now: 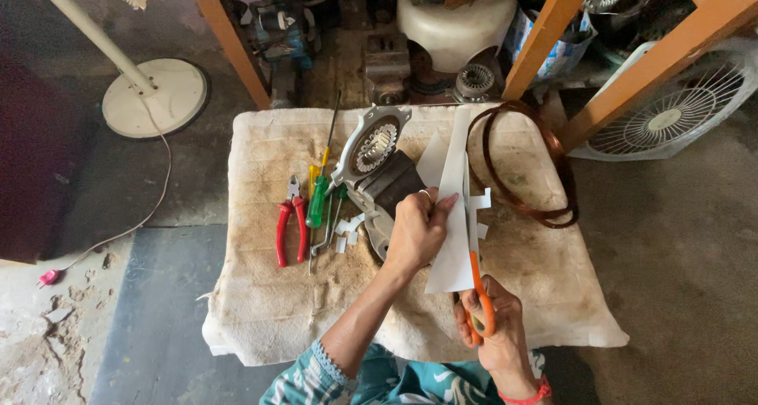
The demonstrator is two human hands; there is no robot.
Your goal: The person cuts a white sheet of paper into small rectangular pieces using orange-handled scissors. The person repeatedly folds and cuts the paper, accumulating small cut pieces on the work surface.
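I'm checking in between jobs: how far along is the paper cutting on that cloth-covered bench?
Done: small white offcuts already lie beside the motor stator. In hand: the left hand holds the white paper sheet upright while the right hand works orange-handled scissors up it, with notches cut along one edge. Left: most of the sheet is uncut, and the copper wire coil lies untouched.

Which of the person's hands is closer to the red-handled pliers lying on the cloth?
Left. The left hand holds the white paper sheet a short way right of the red-handled pliers; the right hand, gripping orange-handled scissors, is farther off.
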